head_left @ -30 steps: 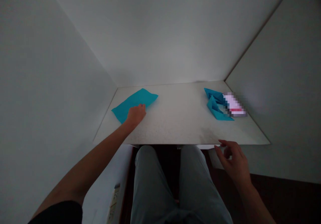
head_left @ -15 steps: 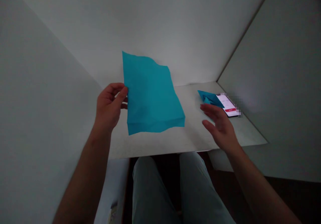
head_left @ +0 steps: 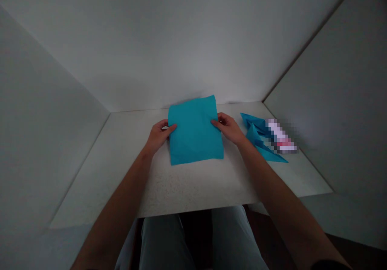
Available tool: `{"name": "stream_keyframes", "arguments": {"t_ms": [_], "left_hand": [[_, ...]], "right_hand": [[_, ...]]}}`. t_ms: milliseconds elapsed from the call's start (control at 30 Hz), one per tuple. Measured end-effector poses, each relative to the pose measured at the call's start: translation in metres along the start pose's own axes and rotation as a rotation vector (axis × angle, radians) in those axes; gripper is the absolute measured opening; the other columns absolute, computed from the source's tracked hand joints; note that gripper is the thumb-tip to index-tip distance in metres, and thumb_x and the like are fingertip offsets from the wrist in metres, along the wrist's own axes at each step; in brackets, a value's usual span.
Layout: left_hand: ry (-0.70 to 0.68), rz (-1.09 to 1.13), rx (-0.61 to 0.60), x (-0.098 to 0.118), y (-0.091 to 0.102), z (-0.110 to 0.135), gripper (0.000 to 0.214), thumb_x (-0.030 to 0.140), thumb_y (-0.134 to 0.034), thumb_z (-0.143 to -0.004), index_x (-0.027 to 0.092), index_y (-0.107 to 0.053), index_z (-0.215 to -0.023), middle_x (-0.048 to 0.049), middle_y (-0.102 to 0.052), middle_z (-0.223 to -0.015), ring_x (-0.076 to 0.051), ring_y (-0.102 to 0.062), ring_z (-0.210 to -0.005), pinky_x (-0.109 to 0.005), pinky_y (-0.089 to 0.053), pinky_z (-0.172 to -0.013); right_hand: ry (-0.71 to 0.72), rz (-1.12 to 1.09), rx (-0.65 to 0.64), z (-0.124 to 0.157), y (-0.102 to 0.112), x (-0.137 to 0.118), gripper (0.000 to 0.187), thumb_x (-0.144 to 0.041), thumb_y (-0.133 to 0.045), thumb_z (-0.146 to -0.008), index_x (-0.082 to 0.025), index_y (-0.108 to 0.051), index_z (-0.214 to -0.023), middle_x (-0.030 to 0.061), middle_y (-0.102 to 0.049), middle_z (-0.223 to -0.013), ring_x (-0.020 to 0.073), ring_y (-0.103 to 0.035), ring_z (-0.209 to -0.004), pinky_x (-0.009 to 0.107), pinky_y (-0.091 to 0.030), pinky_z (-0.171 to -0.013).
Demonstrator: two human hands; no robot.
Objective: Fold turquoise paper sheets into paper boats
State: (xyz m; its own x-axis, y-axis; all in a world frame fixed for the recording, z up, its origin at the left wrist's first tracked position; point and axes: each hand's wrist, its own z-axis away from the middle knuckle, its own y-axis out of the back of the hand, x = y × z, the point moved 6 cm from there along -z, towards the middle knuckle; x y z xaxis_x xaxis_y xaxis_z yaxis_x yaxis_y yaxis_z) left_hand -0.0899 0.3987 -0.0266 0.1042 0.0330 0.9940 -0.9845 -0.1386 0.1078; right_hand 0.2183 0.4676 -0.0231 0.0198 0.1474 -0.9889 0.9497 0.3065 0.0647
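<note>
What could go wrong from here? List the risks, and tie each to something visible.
1. The blue sheet is gripped at opposite side edges by the left hand and right hand; uneven pulling might crease or tear it.
2. The right forearm passes close to the folded blue paper, so a sideways move could nudge or crush it.

Saw thin, matt paper in the blue sheet, mostly smooth with slight ripples. Noted sharply creased, matt paper in the folded blue pieces. Found a dull tabletop, grainy towards the front, smooth matt walls and cloth trousers.
</note>
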Motion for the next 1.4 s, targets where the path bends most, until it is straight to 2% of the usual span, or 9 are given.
{"name": "stream_keyframes", "arguments": {"t_ms": [100, 233, 367, 500, 700, 833, 1033, 1267, 1400], "left_hand": [[0.006, -0.028, -0.027, -0.012, 0.005, -0.002, 0.061, 0.068, -0.095, -0.07, 0.018, -0.075, -0.1, -0.0054, -0.077, -0.09, -0.014, -0.066, -0.062, -0.024, -0.052, -0.048], [-0.002, -0.038, -0.141, -0.013, 0.007, 0.0, 0.061, 0.06, -0.095, -0.076, 0.02, -0.073, -0.117, -0.0038, -0.078, -0.088, -0.011, -0.06, -0.051, -0.022, -0.045, -0.041], [-0.033, 0.047, -0.181, -0.009, 0.006, 0.002, 0.054, 0.056, -0.092, -0.082, 0.02, -0.073, -0.119, -0.0002, -0.074, -0.079, -0.011, -0.058, -0.047, -0.023, -0.048, -0.041], [-0.016, 0.11, -0.168, -0.01, 0.007, 0.003, 0.044, 0.052, -0.088, -0.083, 0.021, -0.076, -0.111, 0.0016, -0.068, -0.073, -0.013, -0.06, -0.051, -0.025, -0.051, -0.043], [0.012, 0.1, -0.062, -0.007, 0.015, 0.0, 0.027, 0.047, -0.079, -0.079, 0.022, -0.072, -0.088, 0.0016, -0.06, -0.069, -0.016, -0.06, -0.059, -0.025, -0.05, -0.049], [0.065, 0.095, -0.061, -0.003, 0.012, 0.003, 0.038, 0.06, -0.07, -0.084, 0.023, -0.069, -0.093, -0.0034, -0.069, -0.083, -0.019, -0.066, -0.068, -0.028, -0.053, -0.054], [-0.008, 0.013, -0.098, 0.001, 0.005, 0.01, 0.09, 0.045, -0.101, -0.066, 0.031, -0.054, -0.142, -0.0024, -0.077, -0.103, -0.02, -0.075, -0.078, -0.029, -0.063, -0.064], [0.001, -0.099, -0.049, -0.006, 0.008, 0.008, 0.082, 0.044, -0.098, -0.071, 0.023, -0.061, -0.141, -0.005, -0.077, -0.104, -0.022, -0.079, -0.081, -0.028, -0.063, -0.063], [-0.053, -0.132, 0.058, -0.003, 0.012, 0.009, 0.085, 0.047, -0.097, -0.073, 0.024, -0.06, -0.146, -0.0045, -0.077, -0.103, -0.019, -0.076, -0.073, -0.025, -0.058, -0.057]], "right_hand": [[-0.029, -0.08, -0.038, -0.002, -0.003, 0.013, 0.05, -0.067, -0.094, -0.075, -0.029, -0.071, -0.097, -0.0013, -0.079, -0.087, 0.0191, -0.068, -0.073, 0.034, -0.057, -0.069], [-0.038, -0.133, -0.032, 0.001, 0.0, 0.018, 0.047, -0.064, -0.095, -0.079, -0.029, -0.071, -0.1, -0.0017, -0.079, -0.088, 0.0174, -0.067, -0.07, 0.032, -0.054, -0.065], [-0.023, -0.084, -0.044, 0.002, 0.004, 0.017, 0.044, -0.064, -0.094, -0.082, -0.029, -0.07, -0.095, -0.0057, -0.064, -0.07, 0.0137, -0.053, -0.057, 0.028, -0.043, -0.054], [-0.005, -0.086, -0.038, 0.002, 0.007, 0.02, 0.037, -0.059, -0.091, -0.084, -0.03, -0.072, -0.097, -0.0067, -0.054, -0.066, 0.0137, -0.048, -0.057, 0.029, -0.04, -0.055], [-0.056, -0.053, -0.023, 0.002, 0.009, 0.027, 0.02, -0.047, -0.081, -0.085, -0.029, -0.075, -0.09, -0.0015, -0.06, -0.072, 0.0175, -0.051, -0.063, 0.032, -0.043, -0.059], [-0.099, -0.072, -0.046, 0.003, 0.003, 0.02, 0.019, -0.046, -0.071, -0.088, -0.028, -0.077, -0.085, 0.0012, -0.065, -0.078, 0.019, -0.057, -0.069, 0.034, -0.048, -0.064], [-0.031, 0.006, -0.136, 0.007, -0.009, 0.014, 0.038, -0.054, -0.094, -0.08, -0.03, -0.075, -0.102, -0.0015, -0.069, -0.083, 0.0177, -0.06, -0.071, 0.031, -0.049, -0.064], [-0.004, 0.063, -0.112, 0.005, -0.004, 0.021, 0.039, -0.052, -0.091, -0.086, -0.03, -0.075, -0.114, -0.0063, -0.054, -0.075, 0.0139, -0.054, -0.063, 0.029, -0.043, -0.058], [0.011, 0.034, -0.077, 0.005, -0.004, 0.019, 0.044, -0.053, -0.092, -0.085, -0.032, -0.074, -0.12, -0.0026, -0.064, -0.09, 0.0164, -0.064, -0.074, 0.03, -0.052, -0.065]]}}
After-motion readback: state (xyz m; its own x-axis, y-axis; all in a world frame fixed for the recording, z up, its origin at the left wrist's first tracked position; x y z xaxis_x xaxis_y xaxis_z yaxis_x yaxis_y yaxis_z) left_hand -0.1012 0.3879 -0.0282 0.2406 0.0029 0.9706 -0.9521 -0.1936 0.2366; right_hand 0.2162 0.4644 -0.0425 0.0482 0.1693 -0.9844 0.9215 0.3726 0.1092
